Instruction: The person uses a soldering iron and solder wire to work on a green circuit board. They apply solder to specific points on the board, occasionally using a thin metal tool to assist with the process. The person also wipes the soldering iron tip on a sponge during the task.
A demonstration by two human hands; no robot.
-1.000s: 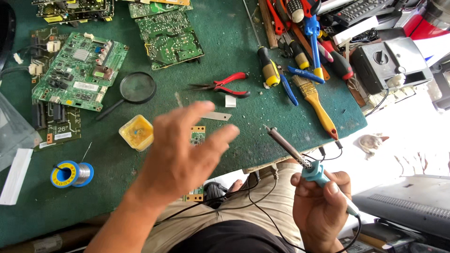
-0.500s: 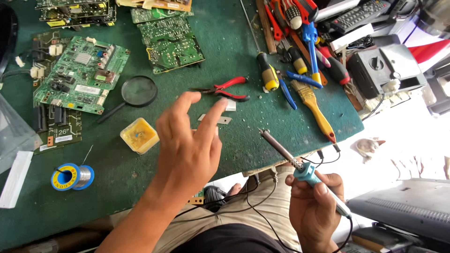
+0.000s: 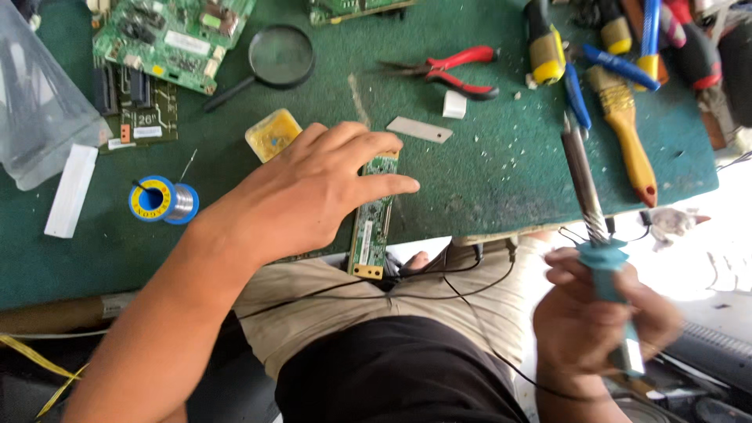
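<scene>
green mat (image 3: 486, 188), green circuit strip (image 3: 374, 219), teal-handled soldering iron (image 3: 595, 235), red pliers (image 3: 446, 69), yellow-handled brush (image 3: 627, 133), blue-and-yellow solder spool (image 3: 163, 200).

Green bench (image 3: 486, 188), circuit boards (image 3: 168, 39), pliers (image 3: 446, 69), solder spool (image 3: 163, 200)

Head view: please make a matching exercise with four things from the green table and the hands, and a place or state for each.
Things:
1. soldering iron
2. narrow circuit board
3. solder spool
4. red-handled pliers

Places or states:
A. lies on the mat, left of the left hand
B. held in the right hand
C. under the left hand, hanging over the table edge
D. lies on the mat, right of the magnifying glass

Pairs: 1-B, 2-C, 3-A, 4-D
</scene>
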